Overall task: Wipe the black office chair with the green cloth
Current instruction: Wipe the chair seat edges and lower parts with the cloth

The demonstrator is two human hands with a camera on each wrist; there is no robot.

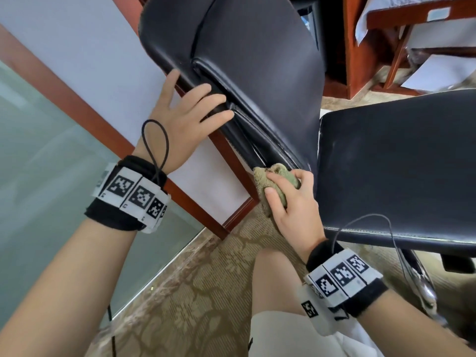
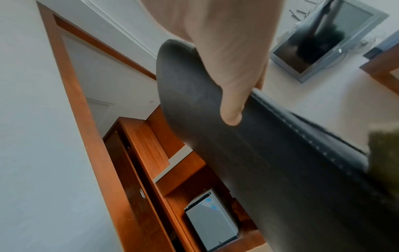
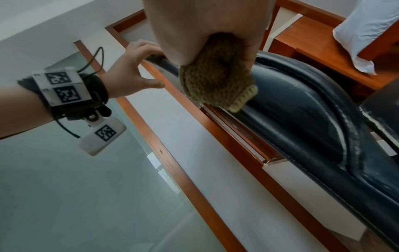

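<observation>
— Chair first: where does it stand?
— On a patterned carpet, its black backrest leaning toward a white wall with red-brown wooden trim; a frosted glass panel fills the lower left. Wooden furniture sits behind the seat.
— And the cloth?
— The green cloth is bunched and pressed against the backrest's lower left edge, just beside the seat's near corner.
— The hands?
— The right hand grips the cloth, thumb on top. The left hand clasps the backrest's left edge higher up, fingers over the front, thumb behind.
</observation>
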